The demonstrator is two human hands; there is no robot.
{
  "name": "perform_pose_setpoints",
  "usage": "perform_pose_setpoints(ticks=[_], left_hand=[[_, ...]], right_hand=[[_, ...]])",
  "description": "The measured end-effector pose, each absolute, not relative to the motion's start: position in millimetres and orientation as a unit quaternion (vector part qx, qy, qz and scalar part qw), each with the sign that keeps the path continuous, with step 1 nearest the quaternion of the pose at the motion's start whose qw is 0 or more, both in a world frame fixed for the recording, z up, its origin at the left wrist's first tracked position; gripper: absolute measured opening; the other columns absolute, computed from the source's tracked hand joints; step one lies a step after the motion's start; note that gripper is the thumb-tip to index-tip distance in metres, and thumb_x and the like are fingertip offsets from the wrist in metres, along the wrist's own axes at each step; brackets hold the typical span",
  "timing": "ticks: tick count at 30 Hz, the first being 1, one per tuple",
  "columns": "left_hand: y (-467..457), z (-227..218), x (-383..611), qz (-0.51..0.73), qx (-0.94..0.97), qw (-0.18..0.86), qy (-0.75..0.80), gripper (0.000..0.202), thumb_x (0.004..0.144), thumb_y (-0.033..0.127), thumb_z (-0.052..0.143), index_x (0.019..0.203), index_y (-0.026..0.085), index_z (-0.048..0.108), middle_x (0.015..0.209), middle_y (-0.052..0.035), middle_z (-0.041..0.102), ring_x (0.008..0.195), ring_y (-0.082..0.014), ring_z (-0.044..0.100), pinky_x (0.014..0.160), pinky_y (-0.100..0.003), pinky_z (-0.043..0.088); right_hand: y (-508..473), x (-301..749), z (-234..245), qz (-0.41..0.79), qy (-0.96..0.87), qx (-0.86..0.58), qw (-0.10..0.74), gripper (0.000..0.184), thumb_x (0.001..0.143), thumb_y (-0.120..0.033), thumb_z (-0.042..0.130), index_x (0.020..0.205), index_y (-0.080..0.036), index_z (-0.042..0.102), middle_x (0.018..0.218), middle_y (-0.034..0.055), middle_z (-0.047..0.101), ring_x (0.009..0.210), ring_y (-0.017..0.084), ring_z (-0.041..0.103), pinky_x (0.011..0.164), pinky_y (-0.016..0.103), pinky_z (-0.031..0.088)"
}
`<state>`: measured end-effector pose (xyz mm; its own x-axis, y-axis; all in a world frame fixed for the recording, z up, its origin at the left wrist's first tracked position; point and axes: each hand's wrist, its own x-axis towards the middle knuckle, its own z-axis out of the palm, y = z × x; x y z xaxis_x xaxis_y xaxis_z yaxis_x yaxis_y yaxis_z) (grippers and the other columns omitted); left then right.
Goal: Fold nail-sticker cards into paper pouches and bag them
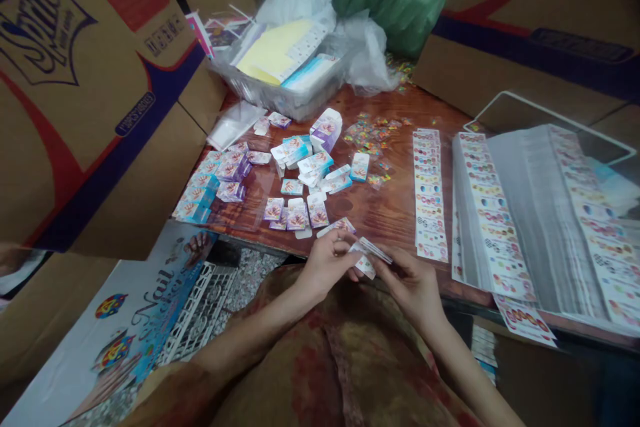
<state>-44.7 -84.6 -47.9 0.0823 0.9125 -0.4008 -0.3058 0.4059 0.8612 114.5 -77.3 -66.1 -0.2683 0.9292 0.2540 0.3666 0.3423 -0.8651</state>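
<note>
L hand [327, 261] and R hand [411, 283] both pinch one small flat packet [369, 255] btw thumb and fingertips, held at the near edge of the wooden table [385, 213]. Beyond the packet: loose small boxes [305, 177], scattered; beyond-left of it a neat row of boxes [203, 190] and, farther back, a clear plastic tub [280, 90] w/ papers. Right of the packet: column of sticker strips [429, 193], then a thick stack of clear sleeves [530, 213] w/ sticker sheets; near-left of it, a printed carton [135, 320].
</note>
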Motion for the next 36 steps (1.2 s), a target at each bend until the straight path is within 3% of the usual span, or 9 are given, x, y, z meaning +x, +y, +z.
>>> perform_pose_setpoints(ticks=[7, 12, 16, 18, 20, 23, 25, 32, 36], left_hand=[[-82, -38, -43, 0.493, 0.238, 0.676, 0.494, 0.035, 0.067, 0.025, 0.066, 0.096, 0.018, 0.048, 0.06, 0.0066, 0.056, 0.044, -0.0092, 0.055, 0.047, -0.022, 0.048], [-84, -35, -49, 0.492, 0.184, 0.694, 0.493, 0.037, 0.063, 0.019, 0.064, 0.097, 0.018, 0.051, 0.066, 0.004, 0.056, 0.052, -0.0097, 0.056, 0.05, -0.022, 0.049], [-89, -39, -50, 0.466, 0.221, 0.688, 0.511, 0.028, 0.073, 0.027, 0.058, 0.099, 0.019, 0.053, 0.068, 0.0017, 0.059, 0.055, -0.0122, 0.057, 0.054, -0.025, 0.047], [-90, -41, -53, 0.452, 0.332, 0.609, 0.561, 0.021, 0.08, 0.028, 0.053, 0.099, 0.019, 0.055, 0.066, 0.0015, 0.058, 0.058, -0.0136, 0.057, 0.058, -0.026, 0.046], [-87, -42, -60, 0.42, 0.48, 0.452, 0.624, 0.015, 0.083, 0.024, 0.054, 0.096, 0.02, 0.058, 0.07, -0.0004, 0.059, 0.07, -0.0166, 0.058, 0.069, -0.03, 0.046], [-78, -42, -70, 0.299, 0.656, 0.21, 0.661, 0.018, 0.082, 0.024, 0.06, 0.1, 0.021, 0.06, 0.095, -0.0067, 0.059, 0.096, -0.0244, 0.053, 0.089, -0.039, 0.043], [-69, -43, -71, 0.196, 0.73, 0.128, 0.642, 0.028, 0.083, 0.029, 0.061, 0.109, 0.02, 0.057, 0.107, -0.0098, 0.054, 0.105, -0.0278, 0.049, 0.091, -0.042, 0.043], [-46, -50, -40, 0.006, 0.796, 0.086, 0.6, 0.043, 0.08, 0.014, 0.06, 0.121, 0.018, 0.047, 0.109, -0.0118, 0.052, 0.098, -0.0268, 0.055, 0.076, -0.036, 0.051], [-42, -47, -35, 0.005, 0.783, 0.126, 0.61, 0.037, 0.081, 0.02, 0.059, 0.117, 0.018, 0.049, 0.114, -0.0117, 0.049, 0.092, -0.0252, 0.061, 0.071, -0.035, 0.052]], right_hand=[[-84, 114, -61, 0.215, -0.832, -0.347, 0.375, 0.04, 0.092, -0.014, 0.046, 0.129, -0.024, 0.057, 0.104, 0.0097, 0.066, 0.094, 0.018, 0.066, 0.08, 0.029, 0.055], [-87, 115, -62, 0.21, -0.859, -0.323, 0.339, 0.052, 0.089, -0.02, 0.056, 0.139, -0.024, 0.044, 0.116, 0.0122, 0.061, 0.104, 0.022, 0.062, 0.086, 0.033, 0.054], [-87, 119, -69, 0.181, -0.857, -0.319, 0.363, 0.041, 0.091, -0.015, 0.049, 0.131, -0.024, 0.052, 0.111, 0.0096, 0.066, 0.099, 0.02, 0.065, 0.083, 0.03, 0.054], [-85, 120, -72, 0.182, -0.833, -0.352, 0.386, 0.031, 0.091, -0.014, 0.046, 0.117, -0.023, 0.061, 0.097, 0.0073, 0.069, 0.086, 0.018, 0.068, 0.074, 0.027, 0.055], [-82, 122, -74, 0.188, -0.797, -0.412, 0.399, 0.018, 0.091, -0.018, 0.048, 0.099, -0.021, 0.064, 0.079, 0.0045, 0.069, 0.068, 0.016, 0.067, 0.061, 0.025, 0.053], [-77, 125, -76, 0.215, -0.738, -0.498, 0.402, 0.015, 0.091, -0.028, 0.05, 0.083, -0.021, 0.061, 0.061, 0.0003, 0.064, 0.052, 0.014, 0.06, 0.05, 0.023, 0.046], [-73, 127, -76, 0.249, -0.7, -0.527, 0.412, 0.019, 0.091, -0.034, 0.051, 0.082, -0.02, 0.061, 0.059, -0.0003, 0.063, 0.052, 0.014, 0.059, 0.051, 0.023, 0.045], [-69, 132, -81, 0.303, -0.637, -0.557, 0.438, 0.027, 0.088, -0.043, 0.053, 0.088, -0.018, 0.064, 0.06, -0.0002, 0.062, 0.054, 0.014, 0.058, 0.055, 0.025, 0.045], [-68, 139, -90, 0.317, -0.616, -0.57, 0.441, 0.029, 0.086, -0.045, 0.055, 0.09, -0.018, 0.065, 0.064, 0.0008, 0.063, 0.056, 0.014, 0.058, 0.057, 0.026, 0.045]])
